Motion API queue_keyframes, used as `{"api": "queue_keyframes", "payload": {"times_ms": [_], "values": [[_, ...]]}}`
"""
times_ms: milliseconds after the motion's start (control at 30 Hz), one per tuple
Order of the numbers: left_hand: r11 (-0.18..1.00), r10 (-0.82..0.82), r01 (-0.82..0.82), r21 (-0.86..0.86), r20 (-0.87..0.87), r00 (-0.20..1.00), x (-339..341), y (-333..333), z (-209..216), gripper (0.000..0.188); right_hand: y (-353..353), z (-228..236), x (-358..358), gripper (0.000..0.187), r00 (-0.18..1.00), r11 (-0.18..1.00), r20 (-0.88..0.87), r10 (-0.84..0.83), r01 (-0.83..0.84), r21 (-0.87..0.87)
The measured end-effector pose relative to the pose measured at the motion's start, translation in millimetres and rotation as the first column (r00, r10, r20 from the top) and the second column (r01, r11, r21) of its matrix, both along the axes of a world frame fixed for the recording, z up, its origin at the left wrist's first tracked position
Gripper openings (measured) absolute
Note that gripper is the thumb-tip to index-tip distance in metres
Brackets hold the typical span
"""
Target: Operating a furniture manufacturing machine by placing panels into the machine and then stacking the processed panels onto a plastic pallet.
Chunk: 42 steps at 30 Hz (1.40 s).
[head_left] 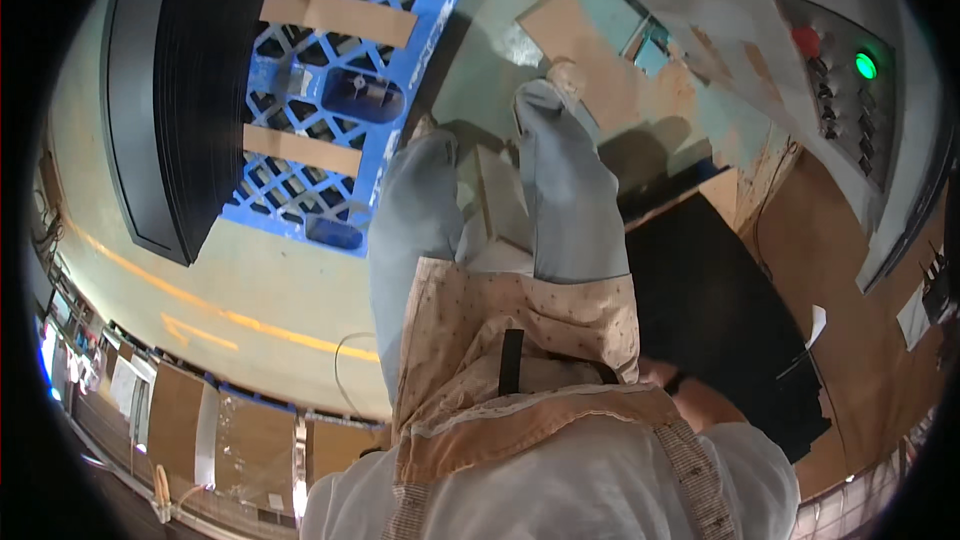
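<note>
My right hand (pixel 655 372) shows only in part at my right hip, beside the apron (pixel 525 315). A dark band circles its wrist. Its fingers are hidden, so I cannot make out whether they grip anything. Right beside this hand and forearm lies a large black sheet or stack of sheets (pixel 725 330), over a brown surface. My left hand does not show. Farther off to the left, a thick stack of black panels (pixel 205 90) stands on a blue plastic pallet (pixel 430 35).
Two cardboard strips (pixel 340 18) lie across the pallet. Ahead of my feet is a flat piece of cardboard (pixel 580 50). A grey machine panel (pixel 840 70) with a lit green button and a red one is at the far right. Yellow lines (pixel 250 322) mark the floor at left.
</note>
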State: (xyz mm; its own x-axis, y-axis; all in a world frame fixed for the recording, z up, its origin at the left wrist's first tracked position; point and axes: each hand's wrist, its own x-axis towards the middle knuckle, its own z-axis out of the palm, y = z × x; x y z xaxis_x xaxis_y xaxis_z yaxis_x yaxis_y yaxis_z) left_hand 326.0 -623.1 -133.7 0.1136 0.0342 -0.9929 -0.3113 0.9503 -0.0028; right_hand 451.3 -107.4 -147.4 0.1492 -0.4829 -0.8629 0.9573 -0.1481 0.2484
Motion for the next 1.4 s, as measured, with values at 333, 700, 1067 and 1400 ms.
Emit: {"api": "queue_keyframes", "payload": {"times_ms": [333, 700, 1067, 1400], "values": [[0.989, -0.107, 0.099, 0.106, 0.07, 0.992, -54.8, 24.8, -7.1, 0.024, 52.2, 194.6, -65.4, 0.048, 0.817, 0.787, 0.411, 0.405, -0.083, -0.612], [0.598, -0.776, 0.476, 0.645, 0.316, 0.546, -195.0, 80.1, -64.6, 0.024, 74.1, 118.0, -359.4, 0.033, 0.432, 0.922, -0.898, -0.087, -0.306, -0.236], [-0.078, 0.423, -0.038, 0.996, 0.068, 0.904, -163.8, 420.0, 111.3, 0.07, 92.8, 216.6, -310.0, 0.046, -0.486, 0.613, -0.777, -0.401, 0.488, -0.622], [-0.244, 0.456, -0.4, 0.883, 0.469, 0.756, -28.2, 487.1, 158.3, 0.05, 92.2, 273.7, -197.7, 0.019, -0.402, 0.31, -0.573, 0.714, 0.915, -0.257]]}}
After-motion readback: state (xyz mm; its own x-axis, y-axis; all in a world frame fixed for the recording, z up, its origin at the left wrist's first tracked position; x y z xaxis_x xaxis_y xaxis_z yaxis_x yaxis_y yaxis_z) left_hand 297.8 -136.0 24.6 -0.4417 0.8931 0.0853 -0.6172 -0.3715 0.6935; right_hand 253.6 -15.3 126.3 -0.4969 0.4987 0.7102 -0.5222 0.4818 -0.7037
